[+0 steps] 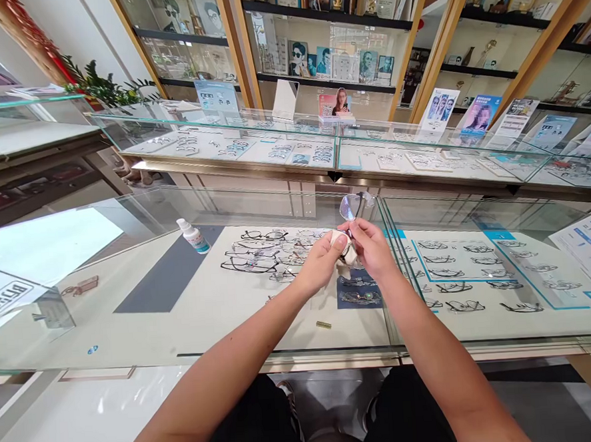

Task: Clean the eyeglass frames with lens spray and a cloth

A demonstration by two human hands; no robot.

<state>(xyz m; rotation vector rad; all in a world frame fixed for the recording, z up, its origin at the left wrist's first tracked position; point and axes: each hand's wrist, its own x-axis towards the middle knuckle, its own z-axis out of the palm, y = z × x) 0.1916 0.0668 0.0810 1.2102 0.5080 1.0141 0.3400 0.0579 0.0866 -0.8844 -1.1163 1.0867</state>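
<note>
My left hand (322, 263) is closed on a pale cleaning cloth (346, 252), which is folded against a pair of glasses. One clear lens of the glasses (349, 208) sticks up above my hands, with a bluish sheen; the other lens is hidden by the cloth and fingers. Closed around the frame, my right hand (369, 243) grips the glasses with thumb and fingers. Both hands meet above the glass display counter. To their left, a white spray bottle (194, 237) with a blue-and-red label stands upright.
Inside the counter lie several glasses (251, 264), with further rows (463, 306) in the right-hand case. A dark grey strip (166, 275) runs under the bottle. Behind stands another glass showcase (251, 158) holding frames and cards. A leaflet (590, 246) is at the right edge.
</note>
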